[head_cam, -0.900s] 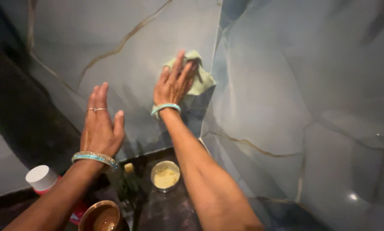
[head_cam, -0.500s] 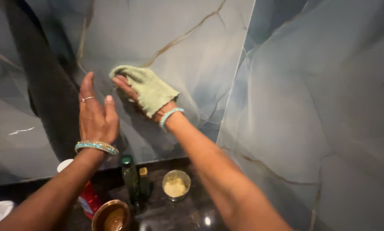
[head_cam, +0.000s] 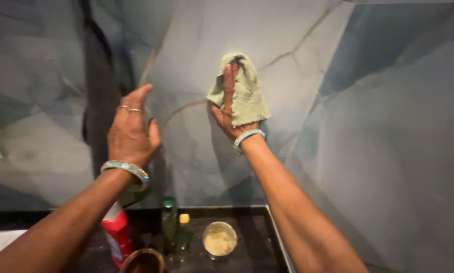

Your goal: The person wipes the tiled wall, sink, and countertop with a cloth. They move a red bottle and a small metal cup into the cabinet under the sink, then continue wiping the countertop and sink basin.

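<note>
left hand (head_cam: pixel 131 132) is raised, back toward the camera, fingers together and pointing up, flat against the wall (head_cam: pixel 196 40), holding nothing. two rings (head_cam: pixel 129 108) on one finger, a teal bangle (head_cam: pixel 126 169) at the wrist. the left forearm comes up from the near left corner.

right hand (head_cam: pixel 231 108) is higher and to the right, well apart from the left, palm pressed to the wall with the cloth (head_cam: pixel 241 91) under it; fingers point up, spread over the cloth, pinning it rather than gripping it in a fist. a teal bangle on that wrist too. the right forearm runs up from the near bottom right.

the wall is glossy grey-blue marble-look tile with thin tan veins, a dark vertical band (head_cam: pixel 98 101) at left and an inside corner at right where a second tiled wall (head_cam: pixel 404 126) meets it. below is a dark counter (head_cam: pixel 247 217) holding a red can (head_cam: pixel 116 237) with a white top, a green bottle (head_cam: pixel 169 222), a small yellow-capped bottle (head_cam: pixel 184 230), a round tin (head_cam: pixel 220 240) of pale powder and a brown bowl (head_cam: pixel 143 262), all near the bottom edge.

the cloth is pale green, fuzzy, crumpled, bunched at the top and hanging wider past the palm on the right, lying on the wall just right of centre.
</note>
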